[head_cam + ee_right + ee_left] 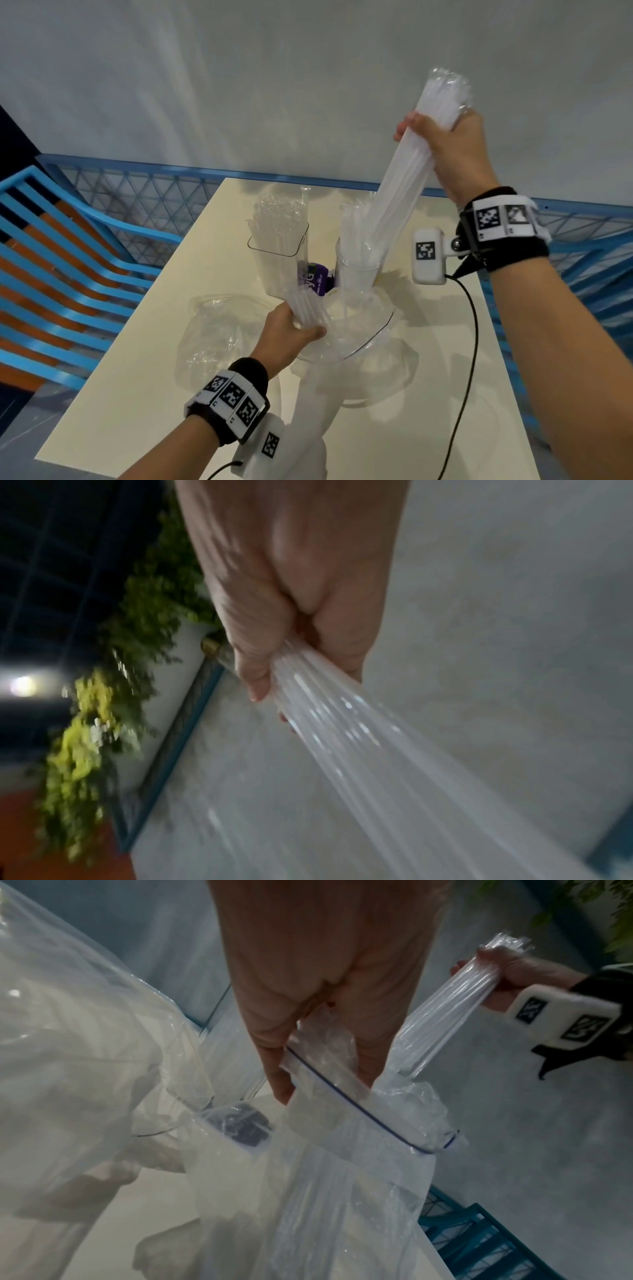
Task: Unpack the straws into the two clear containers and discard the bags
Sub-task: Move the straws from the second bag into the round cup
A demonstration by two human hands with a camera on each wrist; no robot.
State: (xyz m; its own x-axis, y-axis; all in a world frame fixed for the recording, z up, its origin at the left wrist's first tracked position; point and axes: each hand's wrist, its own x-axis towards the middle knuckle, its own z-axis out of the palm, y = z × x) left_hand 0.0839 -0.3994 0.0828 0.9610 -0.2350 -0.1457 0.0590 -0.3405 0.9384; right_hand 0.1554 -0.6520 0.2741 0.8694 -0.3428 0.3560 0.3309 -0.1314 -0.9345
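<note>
My right hand [442,137] [298,674] is raised high and grips a long bundle of white straws [404,181] [377,750] near its top. The bundle slants down to the mouth of the round clear container [356,274], which holds more straws. In front of that container, my left hand [308,325] [325,1088] pinches the open rim of a clear zip bag [363,342] [342,1177], fingers inside and thumb outside. A few white straws [305,305] stand by those fingers. The square clear container [274,260] at the back left holds clear straws.
A crumpled empty clear bag [212,332] lies on the cream table [137,394] to the left. A purple packet [315,274] sits between the containers. A blue slatted chair [51,257] and blue mesh railing [137,192] border the table. A black cable [469,342] hangs from my right wrist.
</note>
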